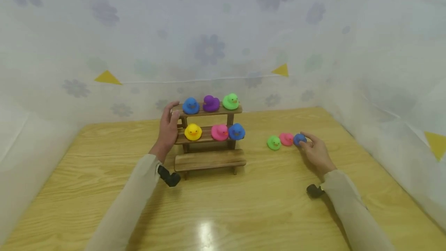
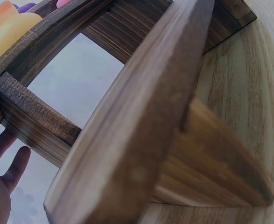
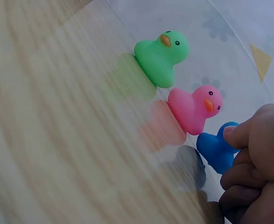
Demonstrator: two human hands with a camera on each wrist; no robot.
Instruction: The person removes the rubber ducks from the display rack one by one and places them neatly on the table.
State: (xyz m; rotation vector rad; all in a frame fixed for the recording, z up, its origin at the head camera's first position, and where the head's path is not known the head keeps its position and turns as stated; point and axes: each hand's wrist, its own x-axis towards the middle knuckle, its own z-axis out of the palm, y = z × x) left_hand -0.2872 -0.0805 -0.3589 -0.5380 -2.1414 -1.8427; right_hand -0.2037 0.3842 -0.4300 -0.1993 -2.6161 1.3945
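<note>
My right hand (image 1: 318,153) pinches a small blue toy duck (image 3: 216,148) between thumb and fingers, at or just above the tabletop. Beside that duck, a pink duck (image 3: 196,109) and a green duck (image 3: 162,58) sit in a row. At the left end of a three-tier wooden stand (image 1: 209,160), my left hand (image 1: 168,129) grips the top shelf's end with thumb and fingers. On the top shelf are a blue duck (image 1: 191,106), a purple duck (image 1: 211,104) and a green duck (image 1: 231,102). The middle shelf bears a yellow duck (image 1: 193,132), a pink duck (image 1: 220,132) and a blue duck (image 1: 237,131).
The stand's lowest shelf (image 1: 209,161) is bare wood. Under everything lies a wood-grain table (image 1: 251,208). A flower-printed white sheet (image 1: 209,18) hangs behind it, with yellow pennants (image 1: 107,77) on a string. Pale sheeting also rises along both sides.
</note>
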